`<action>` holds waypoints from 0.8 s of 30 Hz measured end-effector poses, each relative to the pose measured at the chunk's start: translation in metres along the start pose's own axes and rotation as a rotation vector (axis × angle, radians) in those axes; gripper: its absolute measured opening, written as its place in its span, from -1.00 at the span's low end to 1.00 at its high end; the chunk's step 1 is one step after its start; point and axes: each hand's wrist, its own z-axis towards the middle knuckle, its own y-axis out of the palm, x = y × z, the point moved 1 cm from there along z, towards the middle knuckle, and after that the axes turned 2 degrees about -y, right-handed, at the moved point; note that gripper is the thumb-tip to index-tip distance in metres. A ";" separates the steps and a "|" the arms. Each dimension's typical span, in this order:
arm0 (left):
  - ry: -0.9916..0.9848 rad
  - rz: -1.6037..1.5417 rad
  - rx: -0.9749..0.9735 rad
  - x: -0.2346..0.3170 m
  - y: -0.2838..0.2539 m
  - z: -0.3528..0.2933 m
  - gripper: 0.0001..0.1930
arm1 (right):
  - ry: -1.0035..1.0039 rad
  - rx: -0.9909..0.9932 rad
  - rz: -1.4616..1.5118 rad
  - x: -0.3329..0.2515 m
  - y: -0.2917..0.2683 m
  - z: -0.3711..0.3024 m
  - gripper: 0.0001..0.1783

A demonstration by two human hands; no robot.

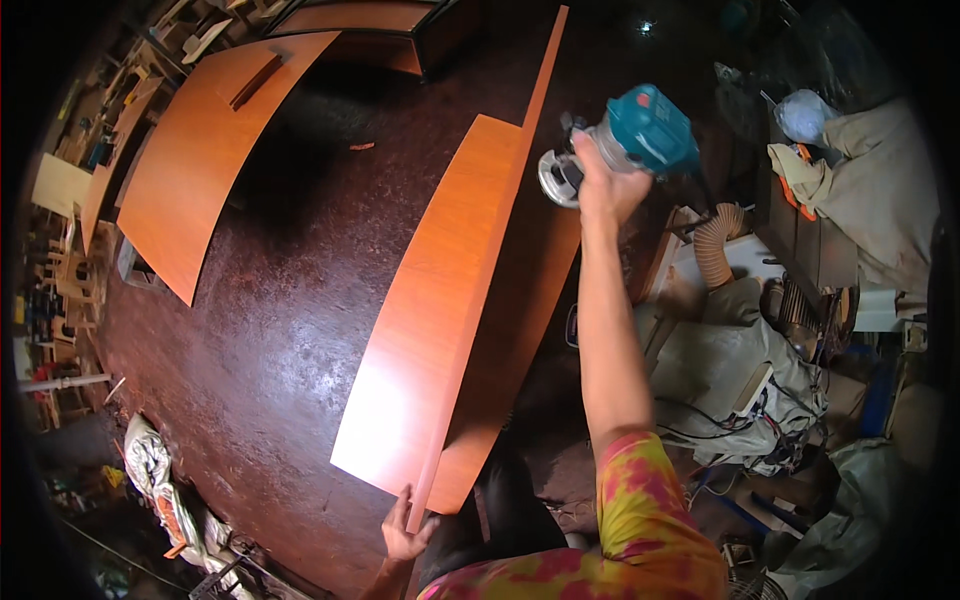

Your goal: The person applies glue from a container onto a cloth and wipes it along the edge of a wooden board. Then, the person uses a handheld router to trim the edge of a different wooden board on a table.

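Observation:
My right hand (610, 188) is wrapped round the body of a trim router (650, 130) with a teal motor housing and a silver base. The router is held up to the right of a long, narrow wooden board (490, 280), which stands on edge. Under that board lies a wide orange-brown wooden panel (405, 350), showing on both sides of it. At the near end, my left hand (405, 530) grips the board's tip, fingers on one side and thumb on the other. Whether the router's bit touches anything cannot be made out.
Another orange-brown panel (225, 140) rests at the far left with a short wood strip (257, 80) on it. On the right are a ribbed beige hose (715, 245), plastic sheeting (700, 370) and draped cloth (880, 190). A crumpled wrapped bundle (150, 460) lies at the lower left.

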 end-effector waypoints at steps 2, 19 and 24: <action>0.151 0.000 0.135 0.021 -0.023 -0.004 -0.03 | -0.013 0.003 -0.006 -0.025 -0.031 0.000 -0.43; 0.105 0.428 0.051 0.153 0.007 0.156 -0.72 | 0.266 0.129 -0.048 -0.133 -0.134 -0.168 -0.25; 0.071 0.415 0.043 0.097 -0.020 0.089 -0.70 | 0.300 0.020 -0.103 -0.147 -0.139 -0.205 -0.29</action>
